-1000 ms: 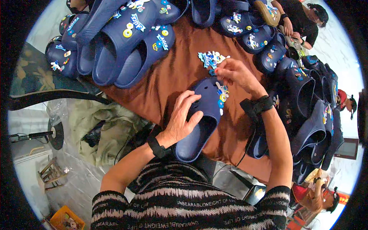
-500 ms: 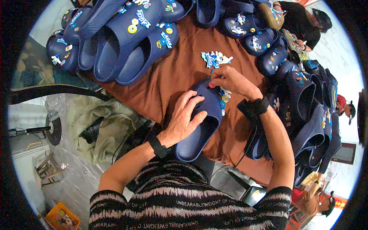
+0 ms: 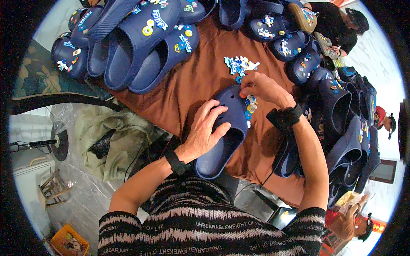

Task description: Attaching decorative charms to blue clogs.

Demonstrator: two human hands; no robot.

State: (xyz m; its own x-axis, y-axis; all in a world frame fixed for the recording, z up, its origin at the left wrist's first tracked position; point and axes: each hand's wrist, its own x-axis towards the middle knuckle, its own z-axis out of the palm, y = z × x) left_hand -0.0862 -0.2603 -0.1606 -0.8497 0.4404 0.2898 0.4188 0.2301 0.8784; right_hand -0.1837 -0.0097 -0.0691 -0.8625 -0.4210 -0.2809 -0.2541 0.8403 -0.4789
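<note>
A navy clog (image 3: pixel 220 149) lies toe-away on a brown cloth (image 3: pixel 196 72), its heel at the table's near edge, beside the wearer's lap. The left hand (image 3: pixel 205 128) rests over the clog's left side, fingers spread and slightly bent, thumb apart at the foot opening. The right hand (image 3: pixel 262 90) is bent over the toe, fingertips close together; whether they grip anything cannot be told. Bare cloth extends from the toe leftward to stacked clogs (image 3: pixel 160 55); to the right, a narrower strip separates the clog from crowded footwear (image 3: pixel 337 102). A charm cluster (image 3: pixel 241 65) lies just beyond the toe, limiting the room ahead. The left fingers cover part of the upper, and the right hand hides part of the toe; a reddish spot at its fingertips is too small to identify. Cluster pieces overlap, and the stacked clogs are cut off above.
</note>
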